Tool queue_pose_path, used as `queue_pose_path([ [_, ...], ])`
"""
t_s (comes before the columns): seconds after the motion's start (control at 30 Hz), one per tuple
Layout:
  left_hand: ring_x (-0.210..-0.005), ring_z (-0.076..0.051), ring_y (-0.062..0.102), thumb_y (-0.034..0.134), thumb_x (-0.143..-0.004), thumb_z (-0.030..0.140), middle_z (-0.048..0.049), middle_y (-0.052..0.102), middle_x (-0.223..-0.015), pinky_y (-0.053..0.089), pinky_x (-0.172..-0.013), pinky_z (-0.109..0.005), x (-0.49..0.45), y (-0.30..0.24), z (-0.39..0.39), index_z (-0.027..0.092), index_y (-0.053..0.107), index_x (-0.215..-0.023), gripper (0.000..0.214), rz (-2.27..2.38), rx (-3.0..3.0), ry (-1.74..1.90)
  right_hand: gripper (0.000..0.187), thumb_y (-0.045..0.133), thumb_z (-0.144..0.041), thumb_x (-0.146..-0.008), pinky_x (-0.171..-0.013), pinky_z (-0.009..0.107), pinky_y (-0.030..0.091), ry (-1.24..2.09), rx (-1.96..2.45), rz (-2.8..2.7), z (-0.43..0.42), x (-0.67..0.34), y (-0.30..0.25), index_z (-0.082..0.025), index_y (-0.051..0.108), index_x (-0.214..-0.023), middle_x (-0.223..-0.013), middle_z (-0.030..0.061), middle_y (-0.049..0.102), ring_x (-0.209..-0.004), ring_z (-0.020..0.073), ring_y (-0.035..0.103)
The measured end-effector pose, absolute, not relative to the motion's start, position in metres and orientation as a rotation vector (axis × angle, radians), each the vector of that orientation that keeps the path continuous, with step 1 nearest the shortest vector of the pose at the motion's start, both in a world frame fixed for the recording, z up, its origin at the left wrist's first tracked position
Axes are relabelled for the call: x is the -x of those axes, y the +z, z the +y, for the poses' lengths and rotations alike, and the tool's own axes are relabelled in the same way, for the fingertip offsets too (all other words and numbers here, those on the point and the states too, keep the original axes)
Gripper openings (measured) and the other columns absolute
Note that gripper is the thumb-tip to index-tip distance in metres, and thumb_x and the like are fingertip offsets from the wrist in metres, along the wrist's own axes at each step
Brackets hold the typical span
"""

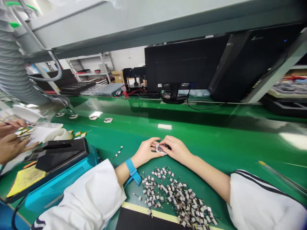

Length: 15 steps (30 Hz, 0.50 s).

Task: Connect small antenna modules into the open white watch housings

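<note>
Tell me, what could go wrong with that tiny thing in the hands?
The small silvery part, pinched between the left hand and right hand, might slip and get lost in the heap of similar metal-tabbed pieces just below. The right forearm lies close beside that loose heap, so it could brush pieces across the shiny green bench.

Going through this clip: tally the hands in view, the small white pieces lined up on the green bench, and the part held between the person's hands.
Person's own hands, left hand and right hand: 2
Co-worker's upper hand and lower hand: 2
Small white pieces on the green bench: 4
Small silver part: 1
Total: 9
</note>
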<state>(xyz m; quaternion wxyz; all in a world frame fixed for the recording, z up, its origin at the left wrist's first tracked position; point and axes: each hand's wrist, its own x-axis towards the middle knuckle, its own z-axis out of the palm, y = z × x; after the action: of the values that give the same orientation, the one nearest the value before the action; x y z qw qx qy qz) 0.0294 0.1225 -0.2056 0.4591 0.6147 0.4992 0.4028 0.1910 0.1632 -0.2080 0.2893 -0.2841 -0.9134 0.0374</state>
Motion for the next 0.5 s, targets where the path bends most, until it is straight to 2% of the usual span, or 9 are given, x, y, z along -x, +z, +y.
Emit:
queue_pose_path([
  [0.1, -0.080, -0.014, 0.059, 0.074, -0.053, 0.016, -0.0052, 0.059, -0.088, 0.051, -0.079, -0.032, -0.030, -0.205, 0.122, 0.013, 0.047, -0.109, 0.062, 1.229, -1.526, 0.978, 0.008, 0.050, -0.020, -0.079, -0.060, 0.021, 0.040, 0.047, 0.723, -2.459, 0.167, -0.189, -0.206, -0.017, 0.057, -0.077, -0.069, 0.0005, 0.055, -0.066, 0.0108, 0.049],
  [0.3, -0.081, -0.014, 0.059, 0.075, -0.053, 0.019, -0.0056, 0.059, -0.090, 0.051, -0.079, -0.031, -0.030, -0.204, 0.122, 0.013, 0.047, -0.111, 0.064, 1.266, -1.581, 0.950, 0.015, 0.047, -0.022, -0.081, -0.062, 0.026, 0.039, -0.118, 0.639, -2.525, 0.167, -0.189, -0.203, -0.014, 0.055, -0.072, -0.069, 0.0039, 0.054, -0.066, 0.0143, 0.047],
  [0.5, -0.079, -0.014, 0.058, 0.075, -0.053, 0.020, -0.0046, 0.059, -0.087, 0.051, -0.077, -0.029, -0.030, -0.203, 0.123, 0.013, 0.048, -0.111, 0.064, 1.289, -1.625, 0.939, 0.012, 0.049, -0.020, -0.080, -0.062, 0.029, 0.038, -0.277, 0.533, -2.654, 0.169, -0.186, -0.191, -0.013, 0.058, -0.075, -0.071, 0.0059, 0.054, -0.066, 0.0165, 0.048],
])
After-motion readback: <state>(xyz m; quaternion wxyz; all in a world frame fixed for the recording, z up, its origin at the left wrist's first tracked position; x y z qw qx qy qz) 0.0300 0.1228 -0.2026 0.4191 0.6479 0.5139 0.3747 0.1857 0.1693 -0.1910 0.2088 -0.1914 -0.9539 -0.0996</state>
